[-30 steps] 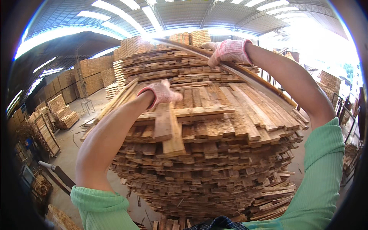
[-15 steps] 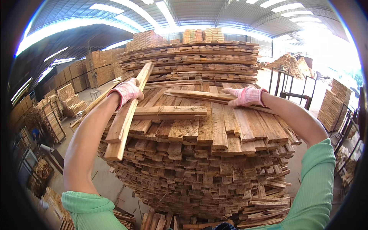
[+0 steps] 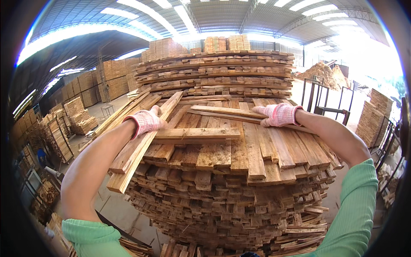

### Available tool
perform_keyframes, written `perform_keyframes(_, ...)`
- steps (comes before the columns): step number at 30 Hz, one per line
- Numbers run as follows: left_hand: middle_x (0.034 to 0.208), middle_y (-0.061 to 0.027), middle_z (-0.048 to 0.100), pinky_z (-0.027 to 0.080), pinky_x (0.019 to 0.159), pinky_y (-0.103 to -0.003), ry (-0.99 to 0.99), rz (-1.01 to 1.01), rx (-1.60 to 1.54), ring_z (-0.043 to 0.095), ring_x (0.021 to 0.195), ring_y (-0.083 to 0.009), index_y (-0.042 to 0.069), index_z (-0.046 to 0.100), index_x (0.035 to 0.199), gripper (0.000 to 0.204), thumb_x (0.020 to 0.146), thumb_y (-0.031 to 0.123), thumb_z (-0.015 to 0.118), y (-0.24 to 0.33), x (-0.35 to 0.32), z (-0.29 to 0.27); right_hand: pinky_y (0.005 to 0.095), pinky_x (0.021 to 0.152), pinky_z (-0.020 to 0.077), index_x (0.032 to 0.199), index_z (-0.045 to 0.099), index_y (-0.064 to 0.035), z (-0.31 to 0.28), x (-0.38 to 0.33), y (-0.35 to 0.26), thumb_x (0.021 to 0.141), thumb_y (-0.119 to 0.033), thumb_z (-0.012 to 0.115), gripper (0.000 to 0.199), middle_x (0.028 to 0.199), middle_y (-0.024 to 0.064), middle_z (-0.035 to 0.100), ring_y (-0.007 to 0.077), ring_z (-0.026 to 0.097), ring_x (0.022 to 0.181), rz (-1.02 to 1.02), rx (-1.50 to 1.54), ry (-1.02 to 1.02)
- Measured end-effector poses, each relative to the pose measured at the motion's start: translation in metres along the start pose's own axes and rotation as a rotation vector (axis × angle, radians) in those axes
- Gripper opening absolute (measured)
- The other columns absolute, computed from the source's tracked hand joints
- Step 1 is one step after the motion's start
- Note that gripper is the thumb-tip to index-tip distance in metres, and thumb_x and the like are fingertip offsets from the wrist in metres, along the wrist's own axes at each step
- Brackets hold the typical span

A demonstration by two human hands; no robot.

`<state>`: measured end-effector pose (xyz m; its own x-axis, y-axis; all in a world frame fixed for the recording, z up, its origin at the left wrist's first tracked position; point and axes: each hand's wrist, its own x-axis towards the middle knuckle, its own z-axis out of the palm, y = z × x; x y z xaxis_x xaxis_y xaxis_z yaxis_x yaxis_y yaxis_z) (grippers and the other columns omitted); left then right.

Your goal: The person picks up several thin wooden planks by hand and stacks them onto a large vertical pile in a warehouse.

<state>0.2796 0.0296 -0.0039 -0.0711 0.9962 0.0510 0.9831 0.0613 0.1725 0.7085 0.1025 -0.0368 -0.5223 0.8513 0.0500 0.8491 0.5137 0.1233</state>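
"Wooden planks (image 3: 138, 153): where, from the stack (image 3: 205, 192)?"
"Over its near left edge, long axis aslant; the left hand (image 3: 150, 119), nearer, grips them."
"Right hand (image 3: 279, 115)?"
"Gripping crosswise boards (image 3: 226, 112) atop it."

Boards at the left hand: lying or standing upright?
Lying: under the left hand, the boards run lengthwise over the stack, near ends jutting past its edge.

Single head-worn fisheye view, facing forward and down, close above a layered stack of rough brown wooden boards (image 3: 231, 195), grey ribbed metal roof (image 3: 224, 18) bending across the top
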Motion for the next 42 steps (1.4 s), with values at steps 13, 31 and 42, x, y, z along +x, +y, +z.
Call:
perform_keyframes(13, 0.131, -0.0276, 0.059, 0.044, 0.103, -0.042, 0.049, 0.015, 0.010, 0.057, 0.123, -0.0404, 0.012, 0.041, 0.144, 0.067, 0.083, 0.034, 0.062, 0.001, 0.006, 0.008, 0.0510, 0.106, 0.0438, 0.156, 0.027, -0.0334, -0.006, 0.115, 0.030, 0.093, -0.007, 0.050, 0.072, 0.147, 0.0219, 0.046, 0.0369, 0.050, 0.132, 0.228, -0.134, -0.066)
perform_keyframes(31, 0.127, -0.0315, 0.059, 0.044, 0.100, -0.044, -0.065, -0.121, 0.158, 0.058, 0.120, -0.0396, 0.004, 0.038, 0.141, 0.080, 0.078, 0.046, 0.066, 0.023, 0.022, -0.021, 0.0468, 0.100, 0.0480, 0.155, 0.028, -0.0363, 0.013, 0.157, 0.041, 0.088, -0.002, 0.047, 0.078, 0.136, 0.0243, 0.056, 0.0394, 0.058, 0.122, 0.111, -0.093, -0.050)
perform_keyframes(42, 0.105, -0.0225, 0.066, 0.048, 0.091, -0.046, 0.118, -0.083, 0.097, 0.065, 0.101, -0.0361, 0.014, 0.037, 0.144, 0.063, 0.086, 0.029, 0.056, -0.003, 0.067, 0.017, 0.0495, 0.110, 0.0400, 0.155, 0.027, -0.0340, -0.019, 0.115, -0.018, 0.099, -0.010, 0.048, 0.065, 0.156, 0.0225, 0.031, 0.0427, 0.041, 0.138, 0.173, -0.286, 0.068)
